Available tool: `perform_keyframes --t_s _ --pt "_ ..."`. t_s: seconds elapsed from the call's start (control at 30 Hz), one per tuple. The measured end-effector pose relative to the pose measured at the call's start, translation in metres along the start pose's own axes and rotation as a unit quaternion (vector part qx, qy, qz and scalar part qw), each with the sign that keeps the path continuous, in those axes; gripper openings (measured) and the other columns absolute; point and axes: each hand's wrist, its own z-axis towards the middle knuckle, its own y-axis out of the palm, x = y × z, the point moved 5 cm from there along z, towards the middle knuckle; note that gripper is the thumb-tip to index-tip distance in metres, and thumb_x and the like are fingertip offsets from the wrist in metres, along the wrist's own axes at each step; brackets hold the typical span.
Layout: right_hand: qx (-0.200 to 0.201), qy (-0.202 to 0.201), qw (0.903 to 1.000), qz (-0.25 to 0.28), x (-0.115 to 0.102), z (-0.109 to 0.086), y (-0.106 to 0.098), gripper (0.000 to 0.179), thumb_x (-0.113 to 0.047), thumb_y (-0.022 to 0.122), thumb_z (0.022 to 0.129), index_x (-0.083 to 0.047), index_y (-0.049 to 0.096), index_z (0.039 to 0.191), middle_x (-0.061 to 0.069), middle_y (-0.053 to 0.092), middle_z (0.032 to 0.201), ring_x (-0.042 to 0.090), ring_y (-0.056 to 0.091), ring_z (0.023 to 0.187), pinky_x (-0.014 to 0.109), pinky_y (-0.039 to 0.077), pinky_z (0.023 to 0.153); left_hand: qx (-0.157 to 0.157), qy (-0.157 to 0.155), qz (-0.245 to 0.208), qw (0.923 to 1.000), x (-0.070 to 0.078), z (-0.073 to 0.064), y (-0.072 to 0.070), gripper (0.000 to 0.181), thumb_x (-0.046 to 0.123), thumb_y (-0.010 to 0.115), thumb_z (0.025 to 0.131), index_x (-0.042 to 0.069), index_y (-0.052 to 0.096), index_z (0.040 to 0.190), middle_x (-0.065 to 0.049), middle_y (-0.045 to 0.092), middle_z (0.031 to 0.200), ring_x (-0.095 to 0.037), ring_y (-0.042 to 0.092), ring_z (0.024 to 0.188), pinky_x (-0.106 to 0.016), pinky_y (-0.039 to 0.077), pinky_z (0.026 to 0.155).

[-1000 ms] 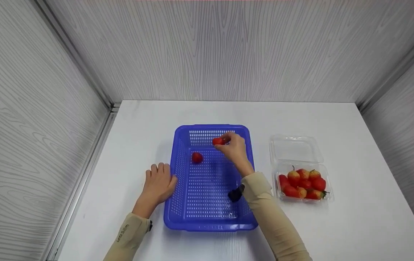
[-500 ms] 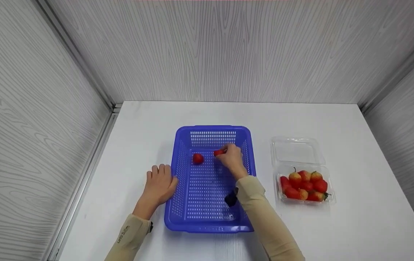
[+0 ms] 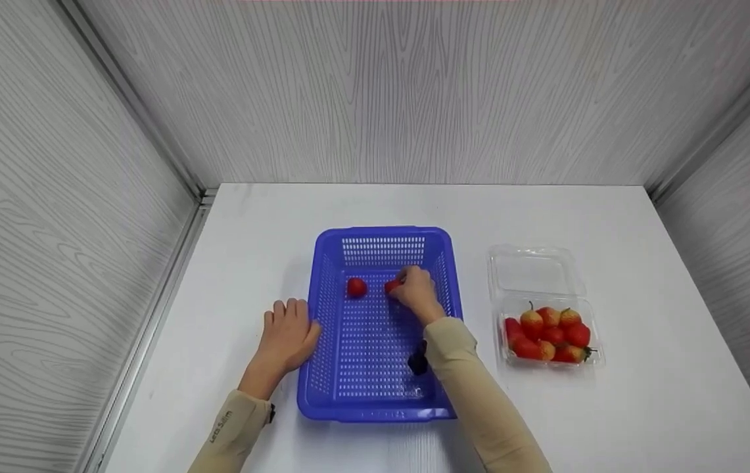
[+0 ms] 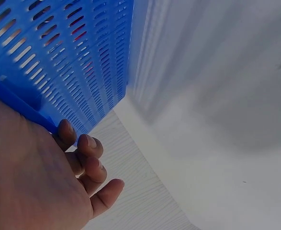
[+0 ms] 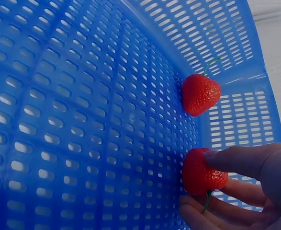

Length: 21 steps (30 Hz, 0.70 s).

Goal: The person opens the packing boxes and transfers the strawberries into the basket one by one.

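Observation:
A blue perforated plastic basket (image 3: 375, 415) sits in front of me on the white table. At its left rim is my left hand (image 3: 288, 335), thumb over the edge; in the left wrist view the fingers (image 4: 93, 175) curl loosely below the rim on the outside. My right hand (image 3: 416, 292) reaches into the basket and pinches a red strawberry (image 5: 201, 172) between thumb and fingers, low at the basket floor. Its green stem shows in the right wrist view. Another strawberry (image 3: 357, 287) lies on the basket floor to the left of it.
To the right of the basket stands a clear plastic clamshell box (image 3: 536, 270), lid folded back. Several red and yellowish strawberries (image 3: 551, 334) fill its lower half. Pale wood-grain panels (image 3: 375, 92) enclose the table (image 3: 269, 217) at the back and sides.
The right hand has lowered the strawberry from near the basket's far wall to the basket floor, coming toward me. The left hand has stayed at the left rim.

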Motion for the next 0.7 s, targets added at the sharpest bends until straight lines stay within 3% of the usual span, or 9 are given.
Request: perform_keyframes --t_s 0.27,0.43,0.7 --pt "-0.006 -0.010 0.9997 -0.021 0.000 -0.002 0.003 0.036 -0.011 0.080 0.075 0.002 0.068 0.107 0.018 0.068 0.102 0.032 0.063 0.092 0.045 0.051 0.084 0.011 0.008 0.000 0.9999 0.000 -0.003 0.000 0.025 0.024 0.045 0.097 0.000 0.046 0.099 -0.015 0.042 0.091 -0.036 0.037 0.090 -0.050 0.029 0.079" --pt "-0.023 -0.011 0.9994 -0.024 -0.002 -0.006 0.006 0.042 -0.012 0.080 0.077 0.003 0.065 0.114 0.019 0.066 0.105 0.032 0.063 0.095 0.045 0.051 0.085 0.005 0.004 0.004 1.0000 0.000 -0.005 0.001 0.028 0.025 0.046 0.096 -0.002 0.047 0.103 -0.016 0.044 0.094 -0.037 0.038 0.093 -0.051 0.030 0.081" --pt "-0.068 -0.035 0.9942 -0.076 -0.015 -0.011 -0.003 0.063 -0.017 0.079 0.080 0.002 0.052 0.134 0.024 0.061 0.124 0.037 0.058 0.115 0.046 0.046 0.098 0.001 0.001 -0.003 1.0000 -0.001 -0.001 0.000 0.030 0.026 0.044 0.097 -0.002 0.046 0.107 -0.018 0.044 0.097 -0.037 0.038 0.096 -0.051 0.030 0.083"
